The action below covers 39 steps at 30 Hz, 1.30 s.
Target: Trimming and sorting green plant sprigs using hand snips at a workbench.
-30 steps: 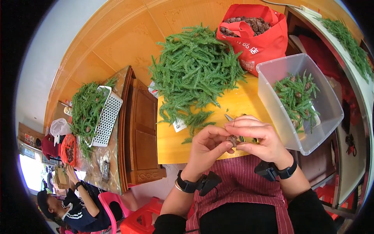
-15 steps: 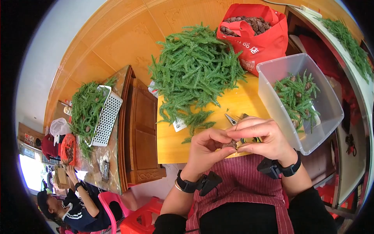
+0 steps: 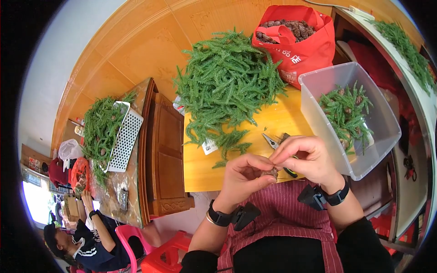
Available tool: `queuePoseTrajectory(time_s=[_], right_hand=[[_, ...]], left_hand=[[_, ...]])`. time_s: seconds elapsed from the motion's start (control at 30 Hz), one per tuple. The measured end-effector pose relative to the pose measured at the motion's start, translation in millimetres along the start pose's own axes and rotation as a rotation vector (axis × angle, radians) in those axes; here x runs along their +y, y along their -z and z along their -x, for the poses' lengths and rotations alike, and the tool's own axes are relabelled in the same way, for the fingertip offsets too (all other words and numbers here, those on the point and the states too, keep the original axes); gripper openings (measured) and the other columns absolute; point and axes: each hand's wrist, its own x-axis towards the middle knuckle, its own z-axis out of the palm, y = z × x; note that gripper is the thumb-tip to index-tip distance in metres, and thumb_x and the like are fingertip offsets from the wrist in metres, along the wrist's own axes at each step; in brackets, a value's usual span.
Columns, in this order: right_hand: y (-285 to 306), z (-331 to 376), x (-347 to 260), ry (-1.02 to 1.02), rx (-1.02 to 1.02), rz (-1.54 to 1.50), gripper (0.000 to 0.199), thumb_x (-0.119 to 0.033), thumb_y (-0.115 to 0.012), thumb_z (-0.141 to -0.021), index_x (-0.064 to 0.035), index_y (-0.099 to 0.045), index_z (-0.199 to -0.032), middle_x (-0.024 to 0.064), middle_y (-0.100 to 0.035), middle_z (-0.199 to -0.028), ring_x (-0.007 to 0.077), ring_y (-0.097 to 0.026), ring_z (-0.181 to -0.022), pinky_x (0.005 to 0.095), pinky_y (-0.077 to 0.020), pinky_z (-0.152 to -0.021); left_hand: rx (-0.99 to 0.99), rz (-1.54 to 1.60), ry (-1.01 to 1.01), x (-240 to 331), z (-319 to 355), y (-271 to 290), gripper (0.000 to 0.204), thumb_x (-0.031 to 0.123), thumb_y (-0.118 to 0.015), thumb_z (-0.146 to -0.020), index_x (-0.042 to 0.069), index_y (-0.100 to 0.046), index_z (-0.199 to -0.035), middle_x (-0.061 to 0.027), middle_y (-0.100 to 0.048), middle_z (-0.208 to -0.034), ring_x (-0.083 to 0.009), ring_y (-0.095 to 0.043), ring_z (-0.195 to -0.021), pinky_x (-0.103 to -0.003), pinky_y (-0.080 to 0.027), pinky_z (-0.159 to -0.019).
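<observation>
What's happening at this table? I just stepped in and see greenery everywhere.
A person's left hand and right hand together pinch a small brown pine cone above a yellow table. A heap of green sprigs lies ahead, pliers just beyond the hands, a clear plastic bin with sprigs at right, and a red bag of cones behind.

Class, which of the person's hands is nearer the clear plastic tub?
Right. The right hand is just beside the tub's near wall; the left hand sits farther left, with the right hand between it and the tub.
</observation>
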Motion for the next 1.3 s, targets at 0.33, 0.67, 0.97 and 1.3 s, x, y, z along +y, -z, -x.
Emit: queuePoseTrajectory(time_s=[0.33,0.67,0.97,1.3], right_hand=[[-3.6,1.2,-3.8,-0.128,0.088,-0.055,0.007,0.002,-0.056,-0.081,0.0029,-0.06,-0.085,0.0068,-0.062,-0.082,0.0111,-0.059,-0.076,0.0228,-0.0474,-0.069],[-13.5,4.0,5.4,-0.085,0.188,0.045,0.007,0.002,-0.055,-0.082,0.0023,-0.059,-0.087,0.0044,-0.061,-0.076,0.0088,-0.059,-0.073,0.0213,-0.0476,-0.066],[-12.2,5.7,5.7,-0.041,0.241,0.179,0.008,0.003,-0.056,-0.08,0.0014,-0.059,-0.087,0.0046,-0.062,-0.075,0.0093,-0.06,-0.071,0.022,-0.0479,-0.065],[-6.5,16.3,8.4,0.115,0.14,0.073,0.011,0.006,-0.056,-0.076,-0.0007,-0.057,-0.084,0.0129,-0.051,-0.103,0.0198,-0.057,-0.089,0.0312,-0.0456,-0.08]], left_hand=[[0.069,-0.083,0.024,1.1,-0.3,-8.5,0.021,-0.009,-0.064,-0.071,0.0,-0.053,-0.087,-0.0175,-0.062,-0.091,-0.0202,-0.063,-0.078,-0.032,-0.054,-0.067],[0.103,-0.103,0.0,-1.4,1.2,-7.1,0.018,-0.003,-0.065,-0.074,-0.001,-0.052,-0.087,-0.0193,-0.061,-0.092,-0.0205,-0.063,-0.074,-0.029,-0.054,-0.065],[0.124,-0.146,0.076,0.5,-0.2,-6.6,0.018,-0.004,-0.063,-0.075,-0.002,-0.054,-0.091,-0.0177,-0.062,-0.093,-0.0197,-0.063,-0.076,-0.028,-0.054,-0.064],[0.213,-0.09,-0.021,-1.3,-0.6,-6.5,0.019,-0.002,-0.063,-0.076,-0.001,-0.056,-0.093,-0.0176,-0.063,-0.092,-0.0194,-0.063,-0.075,-0.029,-0.052,-0.066]])
